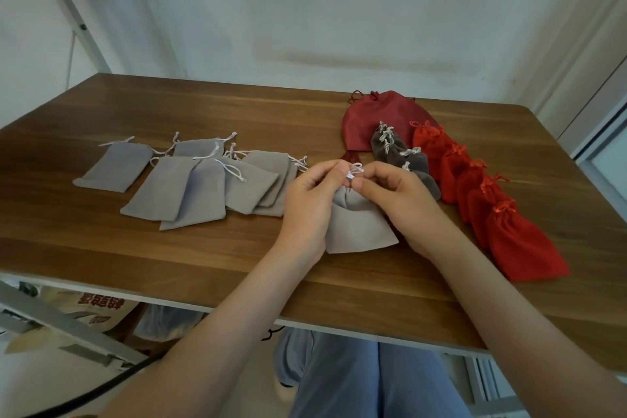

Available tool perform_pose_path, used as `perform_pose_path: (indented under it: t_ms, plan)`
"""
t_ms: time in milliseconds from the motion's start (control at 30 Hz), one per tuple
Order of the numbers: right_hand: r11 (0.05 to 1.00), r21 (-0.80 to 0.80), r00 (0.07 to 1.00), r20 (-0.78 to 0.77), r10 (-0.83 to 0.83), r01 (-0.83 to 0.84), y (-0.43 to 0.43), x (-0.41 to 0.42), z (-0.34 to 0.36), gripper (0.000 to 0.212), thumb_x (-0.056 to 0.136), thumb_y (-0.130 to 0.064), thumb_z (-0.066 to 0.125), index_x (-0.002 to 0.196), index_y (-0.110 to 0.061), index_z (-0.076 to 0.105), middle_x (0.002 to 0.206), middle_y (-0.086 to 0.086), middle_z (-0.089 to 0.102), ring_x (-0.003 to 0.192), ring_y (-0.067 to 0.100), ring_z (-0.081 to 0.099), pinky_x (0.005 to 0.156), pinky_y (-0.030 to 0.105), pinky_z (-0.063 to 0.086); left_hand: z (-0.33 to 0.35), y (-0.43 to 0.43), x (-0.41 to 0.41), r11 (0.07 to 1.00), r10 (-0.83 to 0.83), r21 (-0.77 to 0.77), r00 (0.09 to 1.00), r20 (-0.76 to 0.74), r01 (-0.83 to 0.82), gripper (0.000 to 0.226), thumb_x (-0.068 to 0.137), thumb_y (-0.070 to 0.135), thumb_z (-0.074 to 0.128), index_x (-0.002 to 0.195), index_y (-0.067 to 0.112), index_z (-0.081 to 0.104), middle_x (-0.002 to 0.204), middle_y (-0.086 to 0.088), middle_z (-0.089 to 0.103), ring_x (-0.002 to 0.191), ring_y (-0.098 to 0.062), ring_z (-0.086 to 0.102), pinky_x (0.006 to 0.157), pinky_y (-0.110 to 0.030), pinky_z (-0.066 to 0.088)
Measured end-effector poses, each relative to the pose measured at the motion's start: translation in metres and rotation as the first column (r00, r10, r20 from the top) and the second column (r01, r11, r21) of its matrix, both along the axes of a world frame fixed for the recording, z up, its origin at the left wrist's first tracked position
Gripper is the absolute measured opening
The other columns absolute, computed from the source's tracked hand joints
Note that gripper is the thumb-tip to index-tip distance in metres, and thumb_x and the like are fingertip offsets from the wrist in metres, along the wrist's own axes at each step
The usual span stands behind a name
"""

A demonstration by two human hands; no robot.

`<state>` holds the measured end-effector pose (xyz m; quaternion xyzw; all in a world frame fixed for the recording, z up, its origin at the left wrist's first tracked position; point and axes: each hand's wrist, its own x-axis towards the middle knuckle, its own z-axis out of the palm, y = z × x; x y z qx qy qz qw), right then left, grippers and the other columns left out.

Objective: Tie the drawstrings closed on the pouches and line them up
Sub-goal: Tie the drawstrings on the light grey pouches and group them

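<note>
Pouch (356, 231) long axis near-far, cinched mouth away; both hands pinch drawstring (354, 170)

The desk (101, 248) is brown with streaky wood grain; the flat pouches (169, 190) toward its left edge are plain light grey with white cords (234, 171). The pouch (356, 231) nearest the middle of the front edge is pale grey-beige, its drawstring (354, 168) white. Toward the right edge lie dark grey pouches (400, 156) with pale cords, bright red pouches (515, 248), and a dark red pouch (369, 119).
</note>
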<state>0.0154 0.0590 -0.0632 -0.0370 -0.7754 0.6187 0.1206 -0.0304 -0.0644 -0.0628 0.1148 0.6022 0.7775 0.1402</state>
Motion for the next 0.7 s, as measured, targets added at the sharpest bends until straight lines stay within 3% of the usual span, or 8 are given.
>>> perform_pose_path:
  t_ms: [133,233,333,467,600,700]
  plan:
    - [0.967,-0.240,0.995,0.021,0.096,-0.088,0.003,0.001,0.004,0.012,0.091,-0.011,0.055,0.085,-0.010,0.065,0.083,0.003,0.066,0.075,0.011,0.060,0.067,0.021,0.047,0.009,-0.004,-0.001,0.982,-0.174,0.117,0.961,0.217,0.151,0.015,0.089,0.018,0.060,0.078,0.017,0.070,0.076,-0.003,0.066,0.073,-0.018,0.064,0.070,-0.034,0.054]
    - [0.948,-0.285,0.987,0.030,0.156,-0.141,0.004,0.003,0.004,0.014,0.086,-0.019,0.055,0.086,-0.007,0.063,0.081,0.003,0.064,0.072,0.012,0.060,0.065,0.021,0.048,0.010,-0.009,-0.006,0.957,-0.288,0.097,0.930,0.228,0.273,0.013,0.088,0.019,0.060,0.076,0.017,0.068,0.075,-0.002,0.066,0.071,-0.015,0.064,0.066,-0.029,0.054]
    - [0.946,-0.285,0.982,0.062,0.180,-0.156,0.005,0.002,0.000,0.014,0.090,-0.018,0.055,0.087,-0.006,0.062,0.083,0.006,0.062,0.077,0.015,0.058,0.070,0.023,0.046,0.014,-0.018,-0.014,0.932,-0.343,-0.078,0.932,0.117,0.353,0.012,0.086,0.017,0.063,0.075,0.016,0.066,0.076,0.001,0.066,0.075,-0.012,0.062,0.073,-0.029,0.050]
    - [0.949,-0.255,0.973,0.086,0.214,-0.187,0.002,-0.002,-0.005,0.012,0.092,-0.015,0.053,0.084,-0.008,0.061,0.083,0.007,0.060,0.081,0.018,0.054,0.076,0.026,0.042,0.020,-0.028,-0.026,0.865,-0.359,-0.408,0.929,-0.092,0.294,0.012,0.085,0.016,0.067,0.073,0.019,0.065,0.081,0.003,0.066,0.080,-0.010,0.059,0.078,-0.031,0.046]
    - [0.950,-0.248,0.968,0.115,0.224,-0.191,0.002,-0.003,-0.006,0.012,0.090,-0.018,0.054,0.082,-0.012,0.059,0.085,0.011,0.056,0.083,0.026,0.048,0.074,0.031,0.039,0.030,-0.032,-0.029,0.719,-0.468,-0.677,0.830,-0.304,0.157,0.009,0.085,0.023,0.068,0.077,0.019,0.065,0.079,0.009,0.064,0.074,0.000,0.056,0.073,-0.032,0.048]
    - [0.952,-0.246,0.969,0.124,0.215,-0.180,-0.001,-0.004,-0.007,0.014,0.085,-0.024,0.054,0.081,-0.012,0.058,0.088,0.014,0.053,0.085,0.028,0.045,0.072,0.034,0.037,0.039,-0.029,-0.027,0.592,-0.543,-0.804,0.711,-0.447,-0.053,0.008,0.087,0.025,0.065,0.080,0.021,0.063,0.080,0.016,0.055,0.087,-0.004,0.051,0.084,-0.032,0.039]
